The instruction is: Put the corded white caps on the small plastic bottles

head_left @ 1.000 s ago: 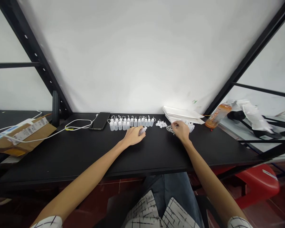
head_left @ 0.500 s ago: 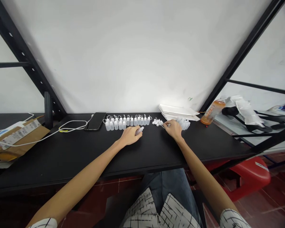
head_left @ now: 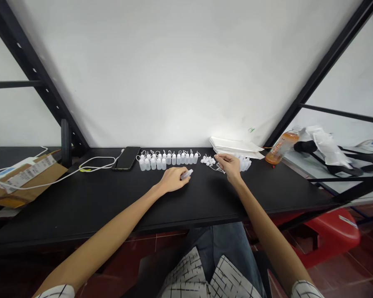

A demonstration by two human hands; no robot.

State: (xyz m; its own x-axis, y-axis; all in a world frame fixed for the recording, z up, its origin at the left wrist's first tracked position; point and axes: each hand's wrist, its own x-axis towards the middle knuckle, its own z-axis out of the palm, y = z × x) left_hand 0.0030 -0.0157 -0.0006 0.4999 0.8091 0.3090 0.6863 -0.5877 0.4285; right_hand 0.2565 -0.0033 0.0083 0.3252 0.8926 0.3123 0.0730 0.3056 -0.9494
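My left hand (head_left: 175, 179) is closed around a small translucent bottle (head_left: 186, 174), its tip pointing right and slightly up. Behind it stand several similar bottles (head_left: 159, 162) with white looped caps, lined up in rows. Over the black table, my right hand (head_left: 229, 165) has thumb and fingertips pinched together; what they hold is too small to make out. White looped pieces (head_left: 218, 168) lie just below those fingertips. A small heap of white caps (head_left: 207, 160) is to their left. Beside the right hand, partly behind it, is a pile of translucent bottles (head_left: 244, 163).
Toward the back left of the black table (head_left: 112, 207) are a phone (head_left: 126, 158), a white cable (head_left: 101, 167) and a cardboard package (head_left: 27, 179). White envelopes (head_left: 236, 147) lie by the wall. An orange drink bottle (head_left: 281, 147) leans at the right, with a red stool (head_left: 332, 236) below.
My right hand has lifted a little off the table, showing white looped pieces beneath its fingers. My left hand, still around the bottle, has shifted slightly right.
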